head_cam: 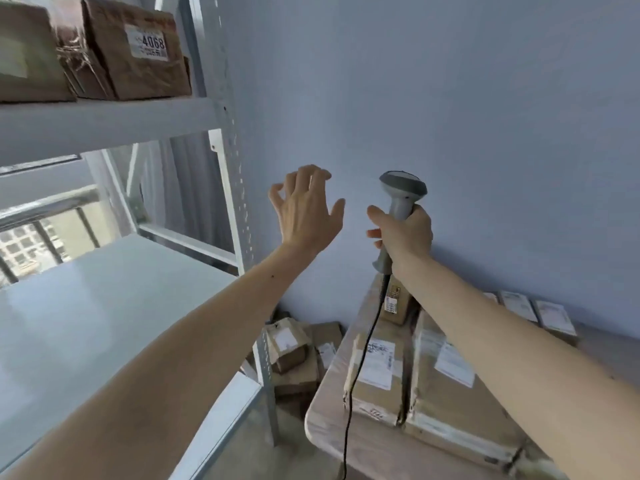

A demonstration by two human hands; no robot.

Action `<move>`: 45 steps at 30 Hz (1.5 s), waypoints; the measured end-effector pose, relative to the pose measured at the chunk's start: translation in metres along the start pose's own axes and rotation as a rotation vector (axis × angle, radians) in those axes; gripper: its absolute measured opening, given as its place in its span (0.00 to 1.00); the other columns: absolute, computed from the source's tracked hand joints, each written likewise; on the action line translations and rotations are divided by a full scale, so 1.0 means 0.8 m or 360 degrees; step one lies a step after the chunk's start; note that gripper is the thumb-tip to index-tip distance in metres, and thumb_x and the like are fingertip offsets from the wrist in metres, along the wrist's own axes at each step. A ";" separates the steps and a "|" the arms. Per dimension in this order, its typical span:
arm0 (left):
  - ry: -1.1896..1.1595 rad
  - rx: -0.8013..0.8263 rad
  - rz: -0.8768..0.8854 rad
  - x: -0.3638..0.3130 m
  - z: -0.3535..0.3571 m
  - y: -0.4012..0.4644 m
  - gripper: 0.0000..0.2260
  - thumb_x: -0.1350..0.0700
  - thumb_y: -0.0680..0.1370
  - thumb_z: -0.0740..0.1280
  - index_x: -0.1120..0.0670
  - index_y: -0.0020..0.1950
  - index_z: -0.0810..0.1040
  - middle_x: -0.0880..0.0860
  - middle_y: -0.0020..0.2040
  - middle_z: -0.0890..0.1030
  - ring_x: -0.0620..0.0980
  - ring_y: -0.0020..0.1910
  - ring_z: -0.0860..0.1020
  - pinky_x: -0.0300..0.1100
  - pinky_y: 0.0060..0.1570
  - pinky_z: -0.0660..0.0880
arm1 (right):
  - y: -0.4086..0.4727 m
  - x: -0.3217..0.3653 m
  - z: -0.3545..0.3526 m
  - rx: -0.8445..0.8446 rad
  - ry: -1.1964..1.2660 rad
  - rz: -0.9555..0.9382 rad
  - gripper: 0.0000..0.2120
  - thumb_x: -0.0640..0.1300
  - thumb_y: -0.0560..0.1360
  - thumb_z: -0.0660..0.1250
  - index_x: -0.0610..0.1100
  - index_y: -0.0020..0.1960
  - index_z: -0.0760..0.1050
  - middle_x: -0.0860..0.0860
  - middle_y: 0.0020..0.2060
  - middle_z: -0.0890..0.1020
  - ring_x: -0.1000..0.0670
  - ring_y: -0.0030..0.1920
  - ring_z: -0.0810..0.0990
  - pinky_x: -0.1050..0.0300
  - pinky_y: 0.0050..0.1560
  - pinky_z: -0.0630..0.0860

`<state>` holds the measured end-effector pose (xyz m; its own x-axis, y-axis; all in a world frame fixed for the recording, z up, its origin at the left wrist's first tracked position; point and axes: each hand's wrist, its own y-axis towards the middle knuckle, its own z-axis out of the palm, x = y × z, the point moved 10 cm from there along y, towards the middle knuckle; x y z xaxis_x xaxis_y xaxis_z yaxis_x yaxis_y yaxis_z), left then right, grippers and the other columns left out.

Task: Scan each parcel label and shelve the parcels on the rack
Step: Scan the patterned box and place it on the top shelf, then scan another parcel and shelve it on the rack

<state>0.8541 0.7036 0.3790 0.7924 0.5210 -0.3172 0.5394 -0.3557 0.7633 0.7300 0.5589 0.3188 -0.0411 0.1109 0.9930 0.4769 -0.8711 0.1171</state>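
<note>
Your left hand [304, 209] hangs spread and empty; your right hand [403, 237] grips the scanner [401, 194]; nearest parcel [375, 372] lies at five o'clock, long axis running away from you

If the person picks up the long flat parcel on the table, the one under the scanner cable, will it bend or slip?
The long flat parcel looks like a stiff cardboard box, so it probably stays rigid. Its glossy tape wrap may feel slightly slippery. The scanner cable lies across it and could drag.
</note>
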 end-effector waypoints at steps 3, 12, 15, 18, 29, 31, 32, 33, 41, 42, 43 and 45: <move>-0.0123 0.0192 -0.0007 -0.028 0.038 -0.036 0.19 0.48 0.77 0.70 0.52 0.67 0.75 0.50 0.68 0.74 0.55 0.69 0.70 0.57 0.70 0.56 | -0.019 -0.034 -0.061 -0.0148 -0.0004 0.0132 0.16 0.49 0.74 0.72 0.41 0.56 0.75 0.49 0.36 0.81 0.55 0.25 0.79 0.59 0.33 0.77; -0.0380 0.0689 -0.0014 -0.142 0.142 -0.142 0.19 0.49 0.78 0.67 0.52 0.68 0.74 0.50 0.69 0.72 0.54 0.70 0.68 0.53 0.69 0.57 | -0.065 -0.120 -0.228 -0.0289 0.0050 0.0361 0.09 0.53 0.77 0.66 0.47 0.46 0.73 0.47 0.35 0.77 0.47 0.32 0.77 0.48 0.44 0.74; -0.0389 0.0829 0.0013 -0.183 0.172 -0.177 0.19 0.49 0.78 0.66 0.52 0.68 0.74 0.51 0.68 0.73 0.55 0.69 0.68 0.53 0.68 0.60 | -0.071 -0.151 -0.286 -0.0350 0.0088 0.0411 0.08 0.51 0.80 0.65 0.46 0.48 0.74 0.46 0.36 0.78 0.49 0.28 0.77 0.48 0.44 0.73; -0.0450 0.0954 -0.0004 -0.222 0.201 -0.214 0.18 0.48 0.79 0.66 0.52 0.68 0.74 0.51 0.68 0.74 0.55 0.69 0.68 0.55 0.67 0.63 | -0.071 -0.180 -0.342 -0.0423 0.0073 0.0468 0.08 0.48 0.82 0.63 0.44 0.48 0.73 0.45 0.36 0.79 0.50 0.27 0.75 0.52 0.38 0.73; -0.0796 0.1333 -0.0536 -0.348 0.334 -0.367 0.14 0.51 0.81 0.67 0.56 0.63 0.74 0.54 0.59 0.78 0.54 0.55 0.79 0.49 0.54 0.77 | -0.027 -0.302 -0.500 -0.0255 -0.0212 0.0671 0.10 0.51 0.80 0.67 0.44 0.50 0.78 0.44 0.43 0.85 0.46 0.37 0.84 0.47 0.44 0.79; -0.0790 0.1368 -0.0673 -0.359 0.355 -0.393 0.12 0.52 0.82 0.67 0.57 0.61 0.74 0.54 0.56 0.80 0.54 0.55 0.79 0.49 0.54 0.77 | -0.017 -0.325 -0.516 -0.0172 -0.0237 0.0716 0.11 0.53 0.80 0.66 0.44 0.50 0.78 0.46 0.40 0.84 0.45 0.39 0.85 0.45 0.47 0.80; -0.0779 0.1392 -0.0738 -0.364 0.363 -0.405 0.12 0.53 0.82 0.67 0.57 0.62 0.74 0.54 0.56 0.80 0.55 0.57 0.79 0.50 0.55 0.76 | -0.012 -0.336 -0.523 -0.0134 -0.0257 0.0738 0.12 0.54 0.79 0.66 0.45 0.50 0.78 0.46 0.39 0.84 0.44 0.42 0.86 0.42 0.51 0.81; -0.0763 0.1416 -0.0801 -0.368 0.371 -0.417 0.13 0.53 0.82 0.66 0.58 0.63 0.74 0.54 0.57 0.80 0.55 0.58 0.78 0.49 0.56 0.76 | -0.008 -0.347 -0.529 -0.0096 -0.0273 0.0765 0.12 0.55 0.78 0.66 0.46 0.50 0.78 0.47 0.39 0.84 0.43 0.44 0.86 0.40 0.56 0.81; -0.0580 0.1591 -0.1080 -0.382 0.414 -0.477 0.27 0.48 0.82 0.64 0.58 0.77 0.63 0.58 0.75 0.68 0.56 0.72 0.69 0.50 0.66 0.69 | 0.004 -0.431 -0.547 0.0092 -0.0285 0.1017 0.16 0.61 0.71 0.68 0.50 0.50 0.79 0.46 0.45 0.85 0.41 0.50 0.85 0.36 0.60 0.79; -0.0550 0.1621 -0.1098 -0.383 0.418 -0.480 0.28 0.47 0.82 0.63 0.58 0.78 0.61 0.58 0.76 0.67 0.57 0.73 0.69 0.52 0.68 0.70 | 0.005 -0.440 -0.547 0.0106 -0.0276 0.1039 0.17 0.62 0.70 0.68 0.51 0.50 0.80 0.46 0.46 0.85 0.41 0.50 0.85 0.36 0.60 0.79; -0.0519 0.1655 -0.1127 -0.382 0.423 -0.485 0.29 0.45 0.83 0.62 0.57 0.79 0.60 0.58 0.76 0.67 0.57 0.73 0.68 0.54 0.68 0.70 | 0.007 -0.448 -0.548 0.0115 -0.0264 0.1060 0.17 0.61 0.69 0.69 0.51 0.50 0.80 0.46 0.46 0.85 0.41 0.50 0.85 0.36 0.60 0.79; -0.0432 0.1719 -0.1182 -0.380 0.432 -0.492 0.30 0.43 0.83 0.61 0.56 0.80 0.57 0.58 0.76 0.66 0.60 0.74 0.67 0.57 0.70 0.68 | 0.010 -0.455 -0.548 0.0105 -0.0252 0.1084 0.17 0.60 0.70 0.70 0.49 0.51 0.80 0.45 0.46 0.85 0.40 0.50 0.85 0.35 0.59 0.79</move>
<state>0.4991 0.4167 -0.0196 0.1782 0.7323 -0.6572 0.7176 -0.5537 -0.4224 0.3637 0.3015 -0.0344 0.4119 -0.3762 0.8299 0.4036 -0.7413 -0.5363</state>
